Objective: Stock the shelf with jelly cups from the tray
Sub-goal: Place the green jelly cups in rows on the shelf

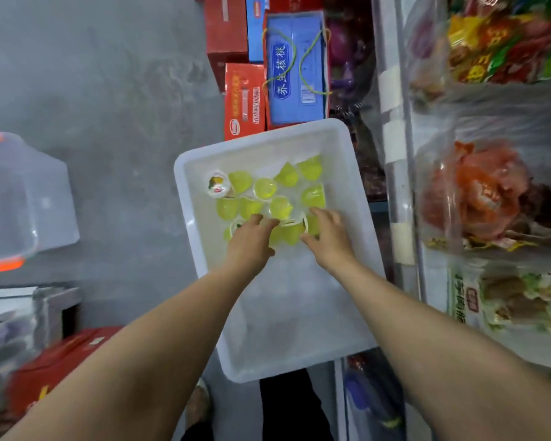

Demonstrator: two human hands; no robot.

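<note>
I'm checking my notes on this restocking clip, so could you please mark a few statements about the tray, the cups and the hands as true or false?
1. Both hands are inside the white tray. True: the left hand and the right hand both reach among the jelly cups.
2. The jelly cups are mostly red. False: they are yellow-green.
3. The cups fill the whole tray. False: they sit in the far half, and the near half is bare.
4. One cup at the far left of the group shows a printed lid. True.
5. A blue carton with cord handles stands beyond the tray. True.
6. The tray rests on a shelf board. False: it is beside the shelving, seemingly low over the grey floor.
</note>
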